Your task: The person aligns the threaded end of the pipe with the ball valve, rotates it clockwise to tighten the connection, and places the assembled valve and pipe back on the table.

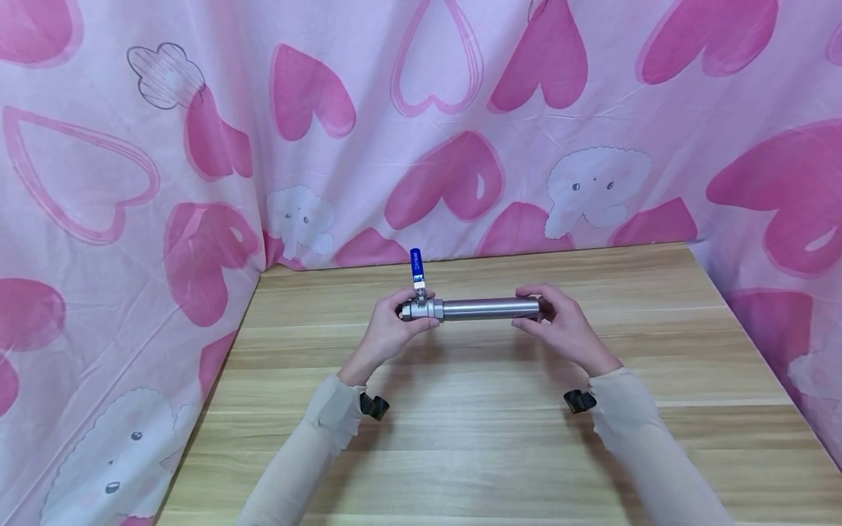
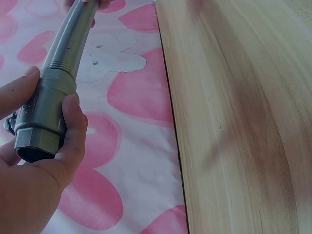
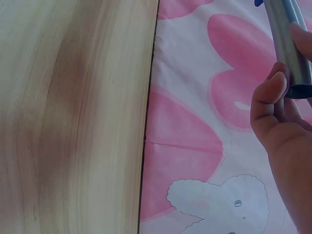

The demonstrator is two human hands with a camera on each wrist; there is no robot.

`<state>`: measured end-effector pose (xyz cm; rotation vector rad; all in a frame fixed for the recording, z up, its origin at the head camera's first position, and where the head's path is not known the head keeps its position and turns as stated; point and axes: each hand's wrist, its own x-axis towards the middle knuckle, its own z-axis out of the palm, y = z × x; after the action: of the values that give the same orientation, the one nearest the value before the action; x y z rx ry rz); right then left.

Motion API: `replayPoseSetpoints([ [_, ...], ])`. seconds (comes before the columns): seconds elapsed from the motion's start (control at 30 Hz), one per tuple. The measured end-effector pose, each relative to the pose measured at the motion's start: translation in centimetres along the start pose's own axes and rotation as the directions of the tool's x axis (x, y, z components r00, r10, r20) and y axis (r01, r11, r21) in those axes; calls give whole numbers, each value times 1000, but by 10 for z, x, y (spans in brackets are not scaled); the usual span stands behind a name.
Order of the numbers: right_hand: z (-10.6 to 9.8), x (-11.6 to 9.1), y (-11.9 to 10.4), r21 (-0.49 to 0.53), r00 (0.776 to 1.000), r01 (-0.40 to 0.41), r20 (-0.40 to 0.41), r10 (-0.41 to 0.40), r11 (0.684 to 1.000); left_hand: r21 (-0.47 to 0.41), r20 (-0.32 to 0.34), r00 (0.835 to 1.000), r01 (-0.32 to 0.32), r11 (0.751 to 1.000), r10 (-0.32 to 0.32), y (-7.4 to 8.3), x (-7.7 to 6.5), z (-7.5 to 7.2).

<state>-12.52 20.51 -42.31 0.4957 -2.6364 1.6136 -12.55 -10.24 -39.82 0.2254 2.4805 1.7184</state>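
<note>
A metal ball valve (image 1: 423,310) with a blue lever handle (image 1: 416,264) is joined to a straight steel pipe (image 1: 487,308). In the head view the pair lies level above the table, and the lever points away toward the back. My left hand (image 1: 388,329) grips the valve body between thumb and fingers at its left end. The pipe's right end is pinched by my right hand (image 1: 562,326). In the left wrist view, threads (image 2: 61,67) show where the pipe enters the valve. The pipe's open end (image 3: 299,91) faces the right wrist camera.
A wood-grain table (image 1: 460,438) lies below both hands. Pink curtains (image 1: 368,146) printed with hearts hang along its back, left and right edges. Each wrist wears a small black camera mount (image 1: 375,406).
</note>
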Motion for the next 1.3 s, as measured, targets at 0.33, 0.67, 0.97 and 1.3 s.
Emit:
replayPoseSetpoints([
  [0.33, 0, 0, 0, 25, 999, 38, -3, -38, 999, -2, 5, 1000, 17, 1000, -17, 0, 1, 0],
  [0.67, 2, 1, 3, 30, 996, 88, -22, -87, 996, -2, -4, 1000, -2, 1000, 2, -1, 0, 0],
  [0.97, 1, 2, 5, 7, 996, 90, -16, -90, 996, 2, 0, 1000, -6, 1000, 6, -2, 1, -1],
  [1.3, 0, 2, 4, 1, 997, 81, -9, -80, 997, -4, -1, 1000, -6, 1000, 6, -2, 0, -1],
])
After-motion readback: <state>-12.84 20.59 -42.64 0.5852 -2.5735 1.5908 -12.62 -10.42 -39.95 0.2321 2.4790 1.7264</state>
